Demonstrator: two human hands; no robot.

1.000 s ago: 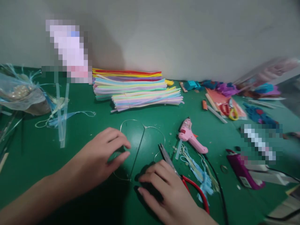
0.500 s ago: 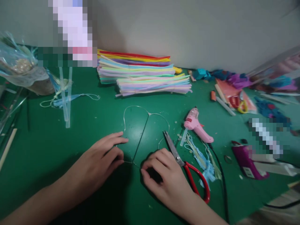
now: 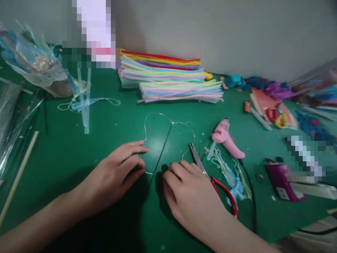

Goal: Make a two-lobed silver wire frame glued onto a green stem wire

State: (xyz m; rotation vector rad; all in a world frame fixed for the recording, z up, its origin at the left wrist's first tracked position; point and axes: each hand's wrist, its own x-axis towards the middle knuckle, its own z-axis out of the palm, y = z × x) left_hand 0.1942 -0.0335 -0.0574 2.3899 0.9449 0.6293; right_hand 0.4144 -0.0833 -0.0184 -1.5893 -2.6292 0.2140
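A thin silvery wire (image 3: 160, 114), bent into a heart-like outline, lies on the green table. A dark straight strand (image 3: 163, 147) runs down its middle from the top notch to the lower tip. My left hand (image 3: 126, 163) pinches the wire's lower left side between thumb and curled finger, with its upper fingers stretched along the edge. At the lower right, my right hand (image 3: 184, 186) is closed on the wire, its fingertips partly hidden. Red-handled scissors (image 3: 201, 165) lie under and beside the right hand, blades touching the wire's right side.
A pink glue gun (image 3: 228, 138) and blue tassels (image 3: 233, 186) lie right of the scissors. Bundles of coloured pipe cleaners (image 3: 181, 91) are stacked at the back. Clear glue sticks (image 3: 84, 102) lie left; a purple glue gun (image 3: 281, 181) sits far right.
The whole view has shifted, so the table things appear further right. My right hand has turned over slightly, its fingers curling more over the wire's lower right. The left hand keeps its pinch.
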